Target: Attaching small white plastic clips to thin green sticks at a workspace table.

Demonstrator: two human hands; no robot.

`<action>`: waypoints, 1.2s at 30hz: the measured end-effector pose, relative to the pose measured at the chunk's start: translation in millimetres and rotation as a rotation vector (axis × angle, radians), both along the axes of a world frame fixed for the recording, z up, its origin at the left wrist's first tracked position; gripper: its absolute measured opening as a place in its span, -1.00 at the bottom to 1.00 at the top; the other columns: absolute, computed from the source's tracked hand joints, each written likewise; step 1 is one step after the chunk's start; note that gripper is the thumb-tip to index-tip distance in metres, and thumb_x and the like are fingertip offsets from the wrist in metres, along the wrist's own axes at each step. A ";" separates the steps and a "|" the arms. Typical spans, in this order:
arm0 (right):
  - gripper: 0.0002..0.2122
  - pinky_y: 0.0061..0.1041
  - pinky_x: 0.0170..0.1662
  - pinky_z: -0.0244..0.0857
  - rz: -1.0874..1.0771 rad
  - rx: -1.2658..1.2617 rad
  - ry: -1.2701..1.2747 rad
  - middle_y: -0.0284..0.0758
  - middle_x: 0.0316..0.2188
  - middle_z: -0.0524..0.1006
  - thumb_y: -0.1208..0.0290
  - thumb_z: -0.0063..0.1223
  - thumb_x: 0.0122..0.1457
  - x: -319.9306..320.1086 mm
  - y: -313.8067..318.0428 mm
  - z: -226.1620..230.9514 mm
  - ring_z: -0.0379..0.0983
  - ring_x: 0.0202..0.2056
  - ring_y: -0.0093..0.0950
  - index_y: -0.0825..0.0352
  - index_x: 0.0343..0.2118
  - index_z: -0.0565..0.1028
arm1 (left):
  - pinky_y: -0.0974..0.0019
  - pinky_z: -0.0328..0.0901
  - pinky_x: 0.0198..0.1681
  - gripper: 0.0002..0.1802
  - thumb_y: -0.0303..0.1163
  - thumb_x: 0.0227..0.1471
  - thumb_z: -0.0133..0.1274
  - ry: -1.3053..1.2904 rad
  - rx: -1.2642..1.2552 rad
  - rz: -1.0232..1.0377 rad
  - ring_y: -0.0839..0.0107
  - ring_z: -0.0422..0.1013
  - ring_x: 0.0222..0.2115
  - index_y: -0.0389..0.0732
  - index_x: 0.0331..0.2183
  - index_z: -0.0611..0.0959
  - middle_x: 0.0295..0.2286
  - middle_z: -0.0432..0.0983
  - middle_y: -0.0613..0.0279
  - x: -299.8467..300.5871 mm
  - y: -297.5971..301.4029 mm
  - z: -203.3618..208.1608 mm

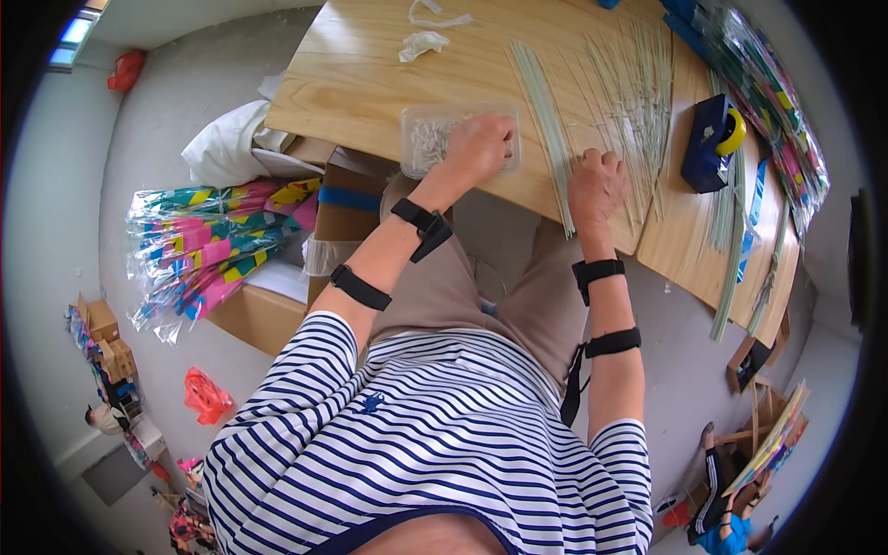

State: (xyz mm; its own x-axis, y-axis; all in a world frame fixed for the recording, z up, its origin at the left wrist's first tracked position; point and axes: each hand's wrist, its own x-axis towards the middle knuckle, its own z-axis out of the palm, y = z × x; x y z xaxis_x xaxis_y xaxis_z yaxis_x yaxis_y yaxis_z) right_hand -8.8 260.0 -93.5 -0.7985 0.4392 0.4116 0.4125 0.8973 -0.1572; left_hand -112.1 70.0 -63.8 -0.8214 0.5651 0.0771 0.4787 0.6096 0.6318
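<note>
Over the right part of a clear plastic tub point(413, 164), my left hand point(478, 148) is closed, its fingertips curled down; whatever is between them is hidden. Short white tube-like pieces point(428, 141) fill the tub. My right hand point(598, 185) is closed as well, fingers bent in above the table, and I cannot make out what it grips. Just left of it lies a narrow bundle of thin pale rods point(544, 120). Beyond and to its right, more thin rods point(643, 102) are fanned out loosely, several with small white bits near their ends.
On the right of the wooden table point(361, 74) stand a dark blue tape dispenser point(708, 148) and a plastic-wrapped colourful bundle point(772, 102). Crumpled white scraps point(423, 44) lie at the far side. Cardboard boxes point(347, 199) and more wrapped colourful bundles point(217, 236) are at my left.
</note>
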 end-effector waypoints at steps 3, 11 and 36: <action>-0.94 -0.23 -0.27 0.33 -0.007 -0.068 -0.035 -0.24 -0.36 0.48 0.45 0.06 -0.03 -2.4 10.0 -6.2 0.42 -0.27 -0.17 0.24 -0.45 0.50 | 0.00 0.30 -0.34 -0.94 -0.44 -0.13 0.08 0.103 -0.007 -0.024 -0.03 0.43 -0.36 -0.20 -0.53 0.55 -0.45 0.47 0.05 -2.6 -2.9 -3.8; -0.98 -0.25 -0.30 0.36 -0.071 -0.064 -0.063 -0.27 -0.38 0.51 0.51 0.02 0.00 -11.7 25.4 3.3 0.46 -0.30 -0.21 0.27 -0.48 0.47 | 0.16 0.31 -0.37 -0.93 -0.45 -0.10 0.08 -0.012 0.142 0.104 0.10 0.44 -0.43 -0.24 -0.50 0.56 -0.47 0.51 0.05 -1.8 -16.3 4.8; -0.94 -0.14 -0.33 0.34 0.106 -0.245 0.038 -0.08 -0.52 0.52 0.52 -0.02 0.00 -11.3 8.3 -1.9 0.47 -0.41 -0.04 0.34 -0.53 0.47 | 0.51 0.39 -0.39 -0.90 -0.52 0.07 0.13 -1.165 1.049 0.183 0.55 0.45 -0.49 -0.25 -0.31 0.57 -0.41 0.54 0.23 42.6 -62.6 42.8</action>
